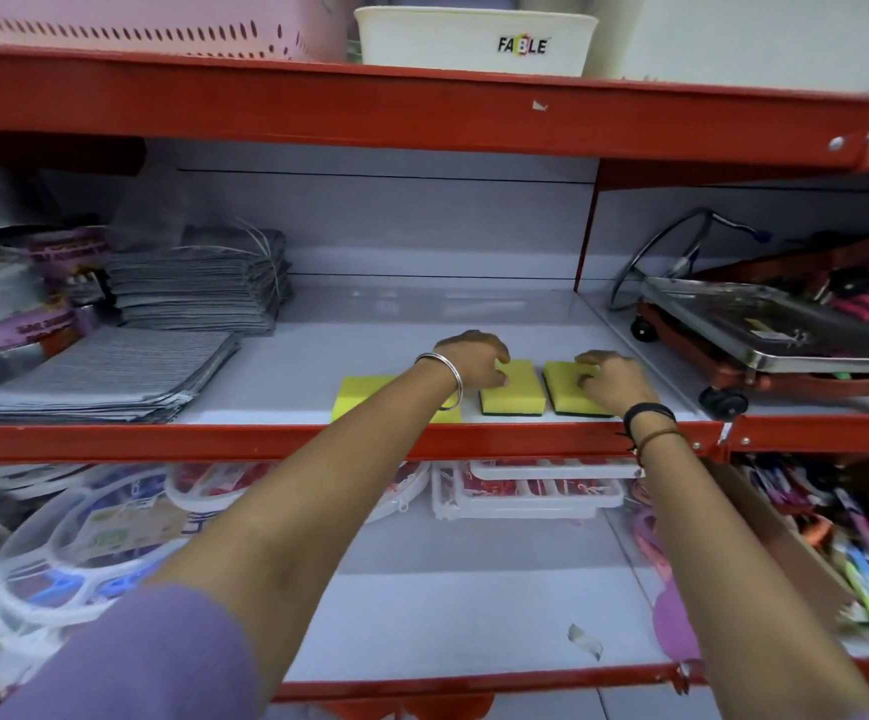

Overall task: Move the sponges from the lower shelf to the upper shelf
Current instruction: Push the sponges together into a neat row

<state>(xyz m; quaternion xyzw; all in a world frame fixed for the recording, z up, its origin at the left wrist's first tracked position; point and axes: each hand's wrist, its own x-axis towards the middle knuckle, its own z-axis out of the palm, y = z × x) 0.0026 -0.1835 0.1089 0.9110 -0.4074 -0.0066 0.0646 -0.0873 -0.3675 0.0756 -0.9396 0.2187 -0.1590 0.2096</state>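
Three yellow sponges with dark green undersides lie in a row near the front of the white shelf [370, 324], the upper of the two shelves in front of me. The left sponge [357, 394] is partly hidden by my left forearm. My left hand [474, 358] rests on the middle sponge [518, 392], fingers curled over its back edge. My right hand [611, 379] lies on the right sponge [562, 387], fingers bent onto its top. The lower shelf [474, 605] below my arms shows no sponge in its middle.
Stacks of grey cloths [110, 371] sit left of the sponges; a steel-topped red trolley [765, 330] stands to the right. Red shelf edges [214, 441] run across. White plastic trays [526, 491] and packaged goods lie on the lower shelf. A white bin [474, 41] is overhead.
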